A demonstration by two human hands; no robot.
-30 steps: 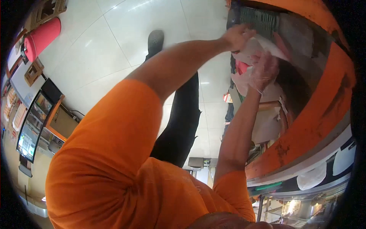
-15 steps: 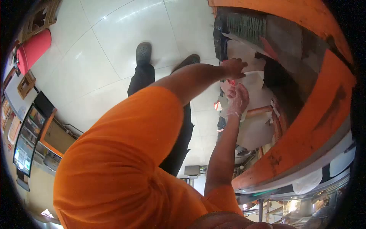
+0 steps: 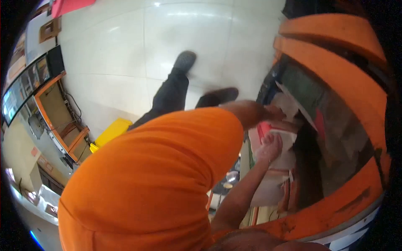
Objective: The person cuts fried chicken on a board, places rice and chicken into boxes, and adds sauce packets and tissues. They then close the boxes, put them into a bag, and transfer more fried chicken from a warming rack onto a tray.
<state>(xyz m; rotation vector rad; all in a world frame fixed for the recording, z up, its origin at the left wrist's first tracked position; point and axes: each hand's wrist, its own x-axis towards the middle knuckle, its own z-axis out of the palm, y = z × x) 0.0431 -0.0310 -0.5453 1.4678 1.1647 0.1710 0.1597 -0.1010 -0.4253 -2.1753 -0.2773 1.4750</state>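
Observation:
My left hand (image 3: 274, 112) reaches into an orange-framed counter shelf, over pale paper or board. Motion smears its fingers. Just below it, my right hand (image 3: 270, 147) has its fingers curled together, with a pale, filmy sheen on the skin. A red piece (image 3: 264, 130), perhaps a packet, sits right at its fingertips, between the two hands. White sheets (image 3: 282, 140) lie beside and under the right hand. What the right hand grips is too small to make out.
The orange counter frame (image 3: 331, 50) curves round the shelf on the right. Inside stand dark green stacked items (image 3: 303, 85) and another red piece (image 3: 320, 123). On the left are a yellow box (image 3: 111, 133) and a display screen (image 3: 29, 83). My shoes (image 3: 185, 60) stand on pale tiles.
The view has turned and shifted, so both hands appear lower. My left hand is now blurred, its fingers less distinct. The clear plastic film around my right hand shows less, and more red shows beside it.

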